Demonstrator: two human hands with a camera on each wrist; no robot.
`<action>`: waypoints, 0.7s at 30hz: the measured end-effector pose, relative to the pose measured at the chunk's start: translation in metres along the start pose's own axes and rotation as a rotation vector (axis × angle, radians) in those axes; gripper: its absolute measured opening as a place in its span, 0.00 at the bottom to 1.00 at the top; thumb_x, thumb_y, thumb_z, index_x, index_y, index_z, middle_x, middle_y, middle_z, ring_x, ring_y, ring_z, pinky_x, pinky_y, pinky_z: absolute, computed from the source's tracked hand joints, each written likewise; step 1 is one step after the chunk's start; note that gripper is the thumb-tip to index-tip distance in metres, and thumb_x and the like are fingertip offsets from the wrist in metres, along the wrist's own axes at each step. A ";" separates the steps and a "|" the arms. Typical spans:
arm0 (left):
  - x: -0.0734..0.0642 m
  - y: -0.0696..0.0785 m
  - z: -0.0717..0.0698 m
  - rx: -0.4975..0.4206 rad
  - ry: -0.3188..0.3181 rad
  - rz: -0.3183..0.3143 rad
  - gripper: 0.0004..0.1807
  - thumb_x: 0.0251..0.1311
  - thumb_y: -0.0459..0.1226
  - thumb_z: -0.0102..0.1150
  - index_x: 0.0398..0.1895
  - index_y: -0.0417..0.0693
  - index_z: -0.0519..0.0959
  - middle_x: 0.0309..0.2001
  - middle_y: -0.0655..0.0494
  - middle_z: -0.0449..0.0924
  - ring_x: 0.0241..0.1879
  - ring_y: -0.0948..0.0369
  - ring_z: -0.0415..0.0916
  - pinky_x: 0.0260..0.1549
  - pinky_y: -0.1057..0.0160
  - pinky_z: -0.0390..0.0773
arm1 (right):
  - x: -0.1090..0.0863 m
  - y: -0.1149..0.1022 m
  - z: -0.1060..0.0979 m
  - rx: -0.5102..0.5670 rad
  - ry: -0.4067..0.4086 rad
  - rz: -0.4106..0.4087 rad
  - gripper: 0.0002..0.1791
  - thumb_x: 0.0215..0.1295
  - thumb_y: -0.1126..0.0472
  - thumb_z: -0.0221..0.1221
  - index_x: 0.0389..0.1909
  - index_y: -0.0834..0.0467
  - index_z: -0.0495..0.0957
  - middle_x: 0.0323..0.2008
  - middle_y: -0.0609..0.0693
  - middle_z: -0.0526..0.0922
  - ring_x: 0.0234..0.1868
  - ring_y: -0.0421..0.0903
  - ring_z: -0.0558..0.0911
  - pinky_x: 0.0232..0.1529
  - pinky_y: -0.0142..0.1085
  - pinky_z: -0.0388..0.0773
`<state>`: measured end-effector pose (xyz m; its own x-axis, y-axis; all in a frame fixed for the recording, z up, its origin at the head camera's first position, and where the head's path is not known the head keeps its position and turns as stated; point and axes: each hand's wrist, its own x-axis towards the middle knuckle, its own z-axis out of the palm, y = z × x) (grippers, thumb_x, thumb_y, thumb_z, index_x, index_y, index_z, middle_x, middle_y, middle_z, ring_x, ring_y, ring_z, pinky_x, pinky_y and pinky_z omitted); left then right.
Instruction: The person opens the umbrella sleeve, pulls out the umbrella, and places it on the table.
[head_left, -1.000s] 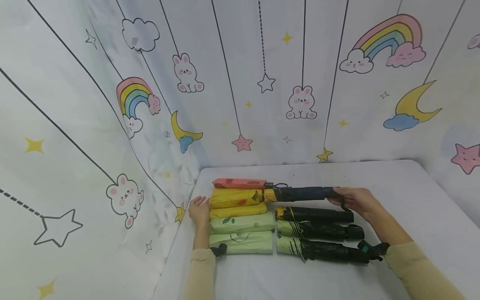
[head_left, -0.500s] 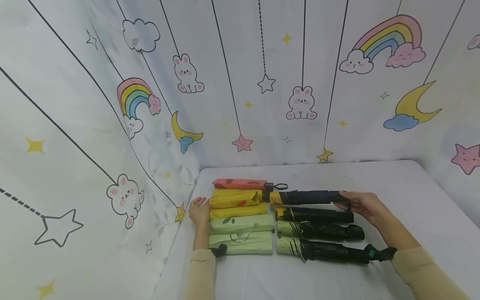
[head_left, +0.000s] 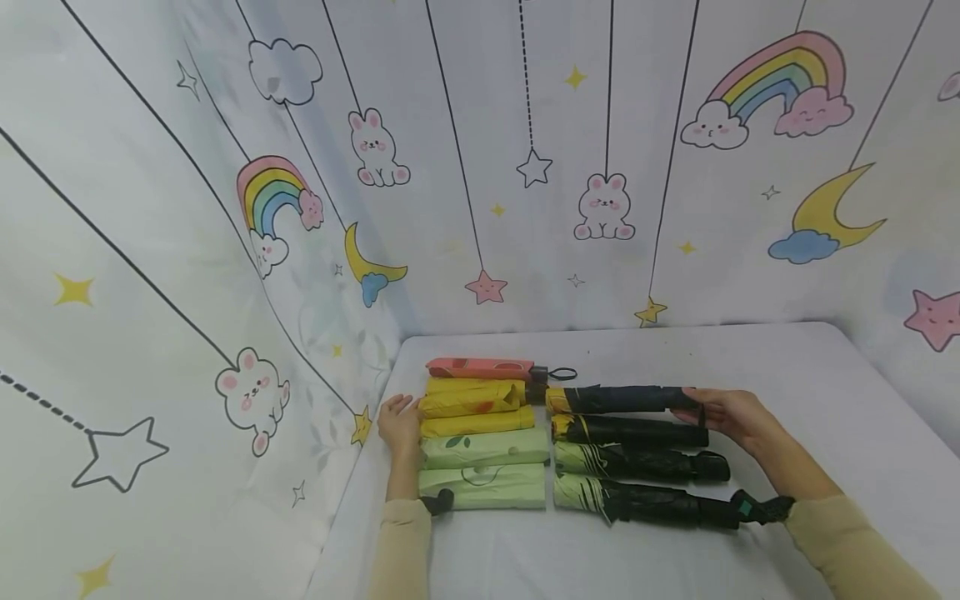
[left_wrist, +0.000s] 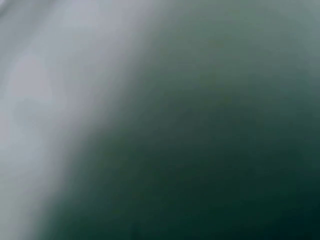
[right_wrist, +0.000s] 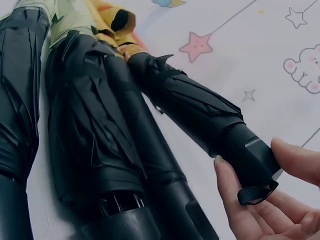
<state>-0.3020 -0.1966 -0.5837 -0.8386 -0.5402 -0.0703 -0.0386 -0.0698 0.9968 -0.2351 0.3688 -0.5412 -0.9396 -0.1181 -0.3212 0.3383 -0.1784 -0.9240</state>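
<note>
In the head view, my right hand [head_left: 729,417] grips the black handle end of a folded umbrella [head_left: 626,399], black with a yellow tip. The right wrist view shows thumb and fingers round its handle [right_wrist: 250,155], a strap loop hanging below. It lies beside another black-and-yellow folded umbrella [head_left: 637,431]. At the left, my left hand [head_left: 399,423] touches the left end of a yellow folded umbrella [head_left: 468,398], its fingers loosely extended. Next to that is a second yellow one [head_left: 476,422]. The left wrist view is a grey and dark green blur.
A red folded umbrella [head_left: 480,368] lies furthest back. Nearer me are two light green ones [head_left: 483,448] and two black-and-green ones [head_left: 645,461], in left and right columns. A patterned white curtain [head_left: 555,250] rises behind the white table [head_left: 787,358].
My right hand has moved right and slightly toward me with the black-and-yellow umbrella, bringing it in line above the right column. The left hand stays in place.
</note>
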 end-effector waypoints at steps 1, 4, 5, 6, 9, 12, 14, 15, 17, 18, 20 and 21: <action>0.000 0.000 0.000 0.002 0.002 -0.001 0.33 0.53 0.15 0.59 0.66 0.32 0.73 0.60 0.36 0.81 0.56 0.41 0.84 0.30 0.69 0.86 | 0.001 0.001 -0.001 -0.004 0.000 0.002 0.03 0.73 0.62 0.65 0.42 0.55 0.86 0.42 0.54 0.91 0.47 0.50 0.91 0.57 0.45 0.85; 0.001 -0.001 0.000 0.014 0.006 -0.009 0.33 0.54 0.15 0.59 0.66 0.33 0.73 0.60 0.36 0.81 0.56 0.42 0.84 0.31 0.69 0.86 | 0.005 0.004 -0.004 -0.024 -0.003 0.009 0.04 0.74 0.61 0.64 0.44 0.55 0.85 0.43 0.55 0.91 0.47 0.50 0.91 0.56 0.43 0.86; 0.001 -0.001 0.000 0.017 0.006 -0.013 0.33 0.54 0.15 0.60 0.67 0.34 0.73 0.60 0.36 0.81 0.56 0.43 0.84 0.31 0.69 0.85 | 0.006 0.005 -0.006 -0.037 -0.004 0.013 0.05 0.74 0.61 0.64 0.46 0.56 0.85 0.44 0.55 0.91 0.48 0.50 0.91 0.56 0.43 0.86; 0.001 -0.001 -0.001 0.022 0.007 -0.015 0.33 0.54 0.15 0.60 0.67 0.34 0.73 0.60 0.37 0.81 0.55 0.43 0.84 0.31 0.69 0.85 | 0.007 0.006 -0.007 -0.055 -0.008 0.016 0.07 0.74 0.60 0.64 0.48 0.57 0.84 0.44 0.55 0.91 0.48 0.50 0.90 0.55 0.42 0.86; 0.001 -0.002 -0.001 0.032 0.009 -0.020 0.33 0.54 0.16 0.61 0.67 0.35 0.73 0.60 0.39 0.82 0.55 0.44 0.85 0.30 0.69 0.84 | 0.009 0.009 -0.011 -0.121 0.012 0.031 0.17 0.75 0.56 0.64 0.57 0.62 0.80 0.45 0.53 0.91 0.48 0.48 0.90 0.54 0.38 0.87; 0.002 -0.002 -0.001 0.043 0.009 -0.020 0.33 0.55 0.17 0.62 0.67 0.36 0.74 0.60 0.40 0.82 0.55 0.45 0.85 0.30 0.70 0.84 | 0.009 0.009 -0.013 -0.229 0.056 0.049 0.31 0.73 0.49 0.65 0.65 0.67 0.74 0.43 0.47 0.90 0.46 0.44 0.89 0.49 0.35 0.87; 0.002 -0.002 -0.001 0.041 0.007 -0.018 0.32 0.55 0.17 0.62 0.67 0.35 0.74 0.60 0.38 0.82 0.55 0.44 0.84 0.31 0.70 0.84 | 0.009 0.008 -0.014 -0.289 0.077 0.061 0.37 0.72 0.45 0.66 0.68 0.69 0.71 0.41 0.43 0.88 0.44 0.41 0.87 0.47 0.34 0.86; 0.001 -0.001 -0.001 0.043 0.007 -0.016 0.32 0.56 0.17 0.62 0.66 0.35 0.74 0.60 0.38 0.82 0.55 0.44 0.84 0.32 0.70 0.85 | 0.009 0.008 -0.014 -0.312 0.087 0.068 0.39 0.72 0.44 0.66 0.69 0.69 0.71 0.41 0.42 0.87 0.43 0.41 0.86 0.45 0.34 0.85; 0.001 0.000 -0.001 0.045 0.006 -0.015 0.32 0.56 0.17 0.61 0.66 0.35 0.74 0.60 0.37 0.82 0.56 0.44 0.84 0.33 0.69 0.85 | 0.010 0.007 -0.014 -0.324 0.094 0.078 0.38 0.71 0.44 0.66 0.69 0.69 0.72 0.40 0.40 0.86 0.43 0.41 0.86 0.44 0.34 0.85; 0.001 0.000 -0.001 0.048 0.007 -0.015 0.32 0.56 0.17 0.61 0.66 0.35 0.74 0.60 0.37 0.82 0.56 0.44 0.84 0.32 0.69 0.85 | 0.010 0.007 -0.014 -0.332 0.090 0.075 0.37 0.72 0.45 0.66 0.68 0.69 0.72 0.40 0.40 0.86 0.43 0.41 0.85 0.44 0.34 0.85; 0.001 0.001 -0.002 0.057 0.010 -0.016 0.32 0.56 0.17 0.61 0.66 0.35 0.74 0.59 0.38 0.83 0.55 0.44 0.85 0.31 0.69 0.85 | 0.011 0.007 -0.015 -0.349 0.099 0.074 0.32 0.72 0.46 0.66 0.64 0.66 0.77 0.39 0.39 0.86 0.42 0.41 0.85 0.43 0.34 0.85; 0.001 0.001 -0.002 0.060 0.009 -0.017 0.32 0.56 0.17 0.61 0.66 0.35 0.74 0.59 0.38 0.83 0.55 0.45 0.85 0.31 0.69 0.85 | 0.011 0.007 -0.015 -0.368 0.113 0.072 0.30 0.71 0.46 0.67 0.62 0.64 0.80 0.38 0.39 0.85 0.40 0.40 0.84 0.42 0.34 0.85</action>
<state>-0.3019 -0.1989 -0.5826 -0.8324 -0.5472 -0.0874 -0.0855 -0.0289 0.9959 -0.2442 0.3813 -0.5547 -0.9210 -0.0058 -0.3895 0.3813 0.1916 -0.9044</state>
